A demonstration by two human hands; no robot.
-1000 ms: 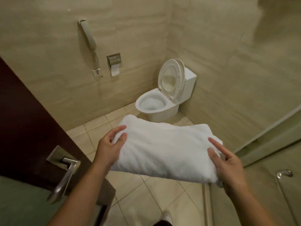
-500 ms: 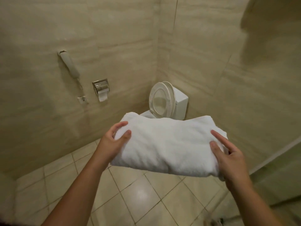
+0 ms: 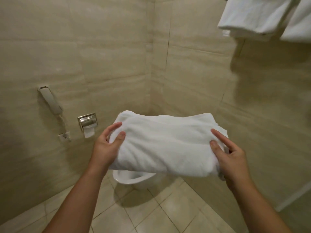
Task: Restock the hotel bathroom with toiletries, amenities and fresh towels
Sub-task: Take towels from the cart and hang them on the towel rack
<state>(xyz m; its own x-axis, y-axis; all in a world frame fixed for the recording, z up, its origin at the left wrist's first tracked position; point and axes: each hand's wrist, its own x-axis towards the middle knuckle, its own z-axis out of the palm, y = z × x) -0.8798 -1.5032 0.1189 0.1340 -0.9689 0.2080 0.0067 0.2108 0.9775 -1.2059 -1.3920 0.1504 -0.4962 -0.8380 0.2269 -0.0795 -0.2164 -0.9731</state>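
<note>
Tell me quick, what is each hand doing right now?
Left hand: closed, grips the left end of the towel.
Right hand: closed, grips the towel's right end.

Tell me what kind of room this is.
Likely a hotel bathroom: toilet bowl, wall-mounted toilet-paper holder, and a phone handset beside it.

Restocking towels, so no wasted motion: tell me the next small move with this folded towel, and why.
Probably lift the folded towel up and to the right. The left hand and right hand grip its two ends, level, in front of the toilet, while the other white towels sit high at the upper right, so that looks like its place.
</note>
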